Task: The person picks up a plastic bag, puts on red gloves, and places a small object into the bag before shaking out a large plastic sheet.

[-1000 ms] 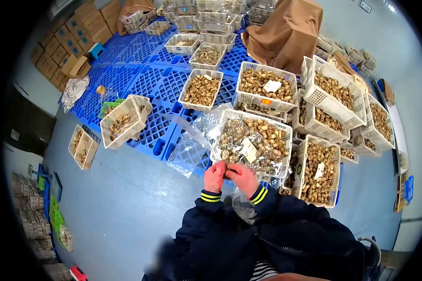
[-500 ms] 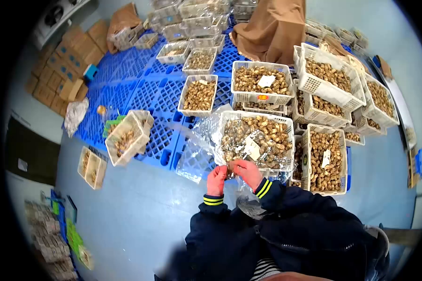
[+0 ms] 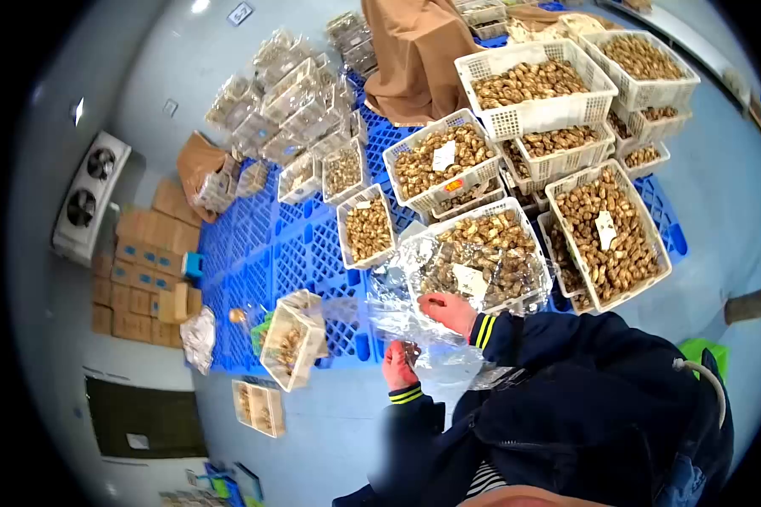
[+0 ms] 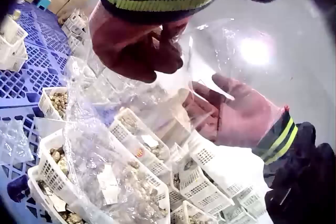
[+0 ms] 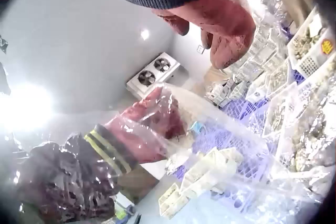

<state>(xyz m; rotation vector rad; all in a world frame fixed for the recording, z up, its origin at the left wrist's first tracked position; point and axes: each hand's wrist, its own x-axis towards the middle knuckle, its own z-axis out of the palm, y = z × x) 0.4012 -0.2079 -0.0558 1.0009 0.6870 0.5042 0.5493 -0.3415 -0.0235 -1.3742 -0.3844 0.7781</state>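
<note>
Across your front basket (image 3: 530, 232) lay film (image 3: 444, 351), likely not yet tucked — left hand (image 3: 398, 368) pinching it, fingers apart on your right hand (image 3: 450, 313).

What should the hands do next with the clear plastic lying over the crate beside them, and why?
I'd probably ease the left hand and right hand slightly farther apart: the clear plastic looks wrinkled, partly covering the crate, and reaches between both hands, so spreading it should help flatten it.
</note>
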